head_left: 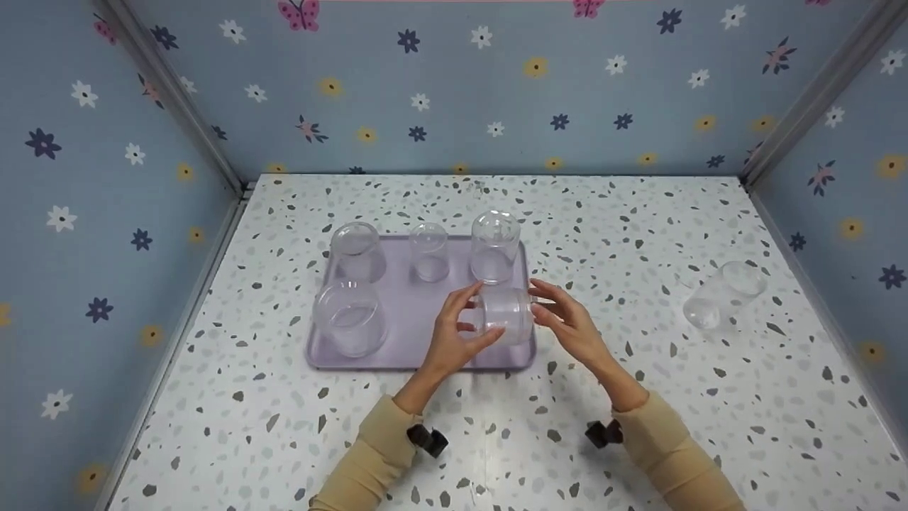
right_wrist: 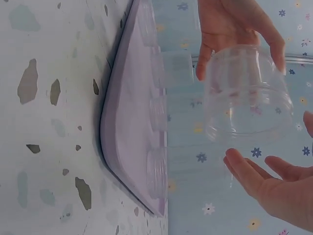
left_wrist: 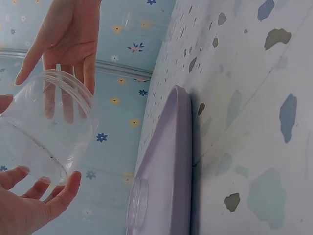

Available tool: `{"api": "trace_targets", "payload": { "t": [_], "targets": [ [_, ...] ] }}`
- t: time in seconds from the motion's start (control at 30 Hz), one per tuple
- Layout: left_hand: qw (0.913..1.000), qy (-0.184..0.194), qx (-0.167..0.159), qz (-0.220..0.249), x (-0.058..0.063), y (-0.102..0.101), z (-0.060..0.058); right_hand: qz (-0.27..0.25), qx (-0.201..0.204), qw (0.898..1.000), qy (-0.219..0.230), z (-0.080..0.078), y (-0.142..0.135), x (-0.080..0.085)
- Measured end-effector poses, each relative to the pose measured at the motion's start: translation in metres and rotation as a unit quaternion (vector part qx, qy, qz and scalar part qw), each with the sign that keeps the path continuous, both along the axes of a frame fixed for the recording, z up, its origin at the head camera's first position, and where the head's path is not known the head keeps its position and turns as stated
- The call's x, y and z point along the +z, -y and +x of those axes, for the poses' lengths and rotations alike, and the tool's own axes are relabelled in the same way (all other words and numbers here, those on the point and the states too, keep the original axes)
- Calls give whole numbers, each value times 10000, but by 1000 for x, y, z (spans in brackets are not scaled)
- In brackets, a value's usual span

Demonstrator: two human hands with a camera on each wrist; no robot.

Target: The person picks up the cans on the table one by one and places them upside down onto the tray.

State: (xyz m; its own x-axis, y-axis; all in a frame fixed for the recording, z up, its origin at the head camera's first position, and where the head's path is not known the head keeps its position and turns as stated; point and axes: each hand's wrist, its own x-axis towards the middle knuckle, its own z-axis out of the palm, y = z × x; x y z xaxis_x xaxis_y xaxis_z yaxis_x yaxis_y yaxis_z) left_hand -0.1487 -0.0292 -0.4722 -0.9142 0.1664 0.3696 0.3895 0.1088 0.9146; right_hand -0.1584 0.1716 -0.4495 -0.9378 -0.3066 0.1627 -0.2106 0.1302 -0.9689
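A clear jar (head_left: 507, 316) with a ringed rim is held tilted on its side above the tray's front right part. My left hand (head_left: 457, 333) grips it, thumb and fingers spread round the base end; the left wrist view shows these fingers (left_wrist: 63, 196) curled on the wall. Close to the rim end is my right hand (head_left: 571, 323), its fingers apart and only loosely bent. In the right wrist view its fingertips (right_wrist: 237, 159) lie just off the rim; whether any of them touches the jar I cannot tell.
A lilac tray (head_left: 411, 348) bears several clear containers: a wide jar (head_left: 351, 319) front left, another jar (head_left: 358, 252) behind it, a small one (head_left: 429, 252) mid-back, a tall one (head_left: 494, 245) back right. Far right on the speckled table (head_left: 624, 440) stands a clear tall container (head_left: 723, 294).
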Motion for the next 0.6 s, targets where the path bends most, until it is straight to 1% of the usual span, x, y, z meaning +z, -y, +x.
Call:
{"api": "trace_targets", "payload": {
  "t": [0.1, 0.23, 0.27, 0.4, 0.47, 0.6],
  "targets": [
    [9997, -41, 172, -166, -14, 3, -5, 124, -230, 9995, -197, -1, -5, 2],
    [9973, -19, 468, -568, -33, 8, -12, 370, -563, 9969, -394, -3, -12, 6],
    [9962, -15, 546, -684, -35, 10, -13, 449, -633, 9961, -426, -3, -14, 8],
    [9925, -63, 768, -949, -38, 14, -15, 701, -843, 9924, -566, -5, -23, 11],
    [9904, -53, 850, -1091, -37, 16, -15, 882, -902, 9898, -656, -6, -27, 13],
    [9854, 86, 925, -1428, -36, 19, -16, 1285, -925, 9847, -723, -6, -36, 17]
  ]
}}
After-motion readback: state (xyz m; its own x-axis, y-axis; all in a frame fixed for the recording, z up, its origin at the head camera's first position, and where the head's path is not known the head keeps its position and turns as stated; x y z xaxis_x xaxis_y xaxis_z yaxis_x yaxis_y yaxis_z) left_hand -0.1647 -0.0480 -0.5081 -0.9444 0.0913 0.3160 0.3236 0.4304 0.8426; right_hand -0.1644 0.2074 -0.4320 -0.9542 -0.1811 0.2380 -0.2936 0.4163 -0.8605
